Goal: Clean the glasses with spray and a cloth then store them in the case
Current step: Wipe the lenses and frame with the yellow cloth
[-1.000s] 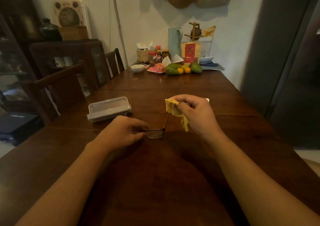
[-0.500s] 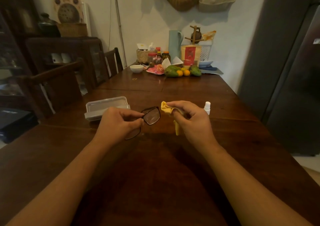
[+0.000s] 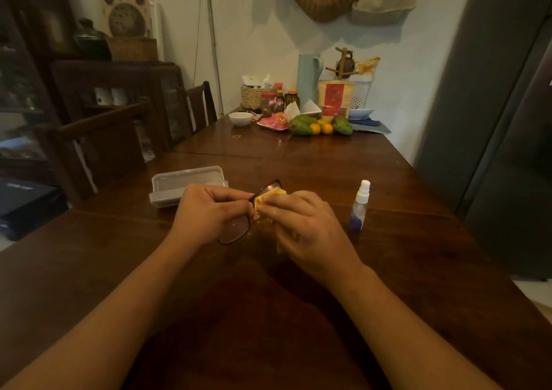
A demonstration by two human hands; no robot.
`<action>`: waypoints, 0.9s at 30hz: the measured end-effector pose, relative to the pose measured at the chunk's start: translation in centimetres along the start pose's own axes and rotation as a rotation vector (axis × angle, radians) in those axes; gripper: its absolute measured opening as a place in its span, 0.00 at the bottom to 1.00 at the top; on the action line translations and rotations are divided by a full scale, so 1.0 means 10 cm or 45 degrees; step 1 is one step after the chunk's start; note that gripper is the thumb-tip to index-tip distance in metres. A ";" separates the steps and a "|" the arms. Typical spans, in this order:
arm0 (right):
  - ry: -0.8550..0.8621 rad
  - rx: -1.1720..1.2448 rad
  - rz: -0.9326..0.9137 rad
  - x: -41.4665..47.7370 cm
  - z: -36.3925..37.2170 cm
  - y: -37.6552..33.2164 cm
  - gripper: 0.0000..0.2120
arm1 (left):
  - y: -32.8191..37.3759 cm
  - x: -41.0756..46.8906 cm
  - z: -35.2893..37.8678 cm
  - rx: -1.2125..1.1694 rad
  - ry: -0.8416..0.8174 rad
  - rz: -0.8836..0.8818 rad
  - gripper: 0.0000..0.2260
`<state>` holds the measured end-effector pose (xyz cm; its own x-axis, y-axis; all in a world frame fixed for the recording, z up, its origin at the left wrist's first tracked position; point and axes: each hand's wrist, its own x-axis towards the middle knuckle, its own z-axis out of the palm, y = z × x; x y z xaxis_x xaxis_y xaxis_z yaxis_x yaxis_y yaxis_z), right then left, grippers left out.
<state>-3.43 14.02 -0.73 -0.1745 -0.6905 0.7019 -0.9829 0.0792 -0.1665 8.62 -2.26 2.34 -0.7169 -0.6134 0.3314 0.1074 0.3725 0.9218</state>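
Wiping stage of the cleaning task, seen from the head camera. The left hand is closed in a pinch on the glasses, holding them above the table near its middle, just in front of the case. The frame's long axis runs on a slant, from the lower lens nearest the person up and away to the far lens, whose dark rim shows just above the cloth. The right hand is closed on the yellow cloth, thumb and fingertips pressing it onto that far lens; the two hands meet knuckle to knuckle, with the far lens lying directly at the right hand's fingertips. Whether the cloth covers both faces of the lens cannot be told. Both forearms reach forward from the lower corners and converge, wrists raised off the wood. The near lens, below the left hand, is bare and appears the next surface to wipe; reaching it would call for the right hand to slide down along the frame's slant toward the person, or for the left hand to shift its hold. The spray bottle stands upright, apart to the right of the right hand. The case lies behind the left hand, nearer that hand; storing is not yet begun.
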 end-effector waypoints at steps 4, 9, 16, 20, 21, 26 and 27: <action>0.065 -0.085 0.070 -0.03 -0.03 0.09 0.19 | 0.01 -0.02 -0.04 -0.069 -0.066 -0.029 0.06; 0.083 -0.121 0.120 -0.02 -0.02 0.08 0.23 | 0.06 -0.06 0.03 -0.100 -0.103 -0.004 0.07; 0.049 -0.180 -0.047 -0.04 -0.04 0.06 0.21 | 0.07 -0.06 -0.03 -0.089 -0.066 -0.050 0.07; 0.104 -0.206 0.079 -0.04 -0.07 0.08 0.22 | 0.10 -0.10 0.01 -0.076 -0.102 -0.018 0.07; 0.102 -0.199 0.087 -0.03 -0.05 0.07 0.23 | 0.11 -0.10 0.02 -0.070 -0.096 -0.016 0.07; 0.062 -0.157 -0.113 -0.04 0.01 0.04 0.22 | 0.15 -0.11 0.02 -0.113 -0.047 -0.044 0.08; 0.066 -0.163 -0.131 -0.05 0.01 0.06 0.22 | 0.16 -0.12 0.02 -0.149 -0.038 -0.062 0.08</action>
<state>-3.93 14.35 -1.20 -0.0724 -0.6619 0.7461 -0.9946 0.1036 -0.0046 9.50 -0.81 3.34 -0.7432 -0.6070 0.2813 0.1507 0.2577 0.9544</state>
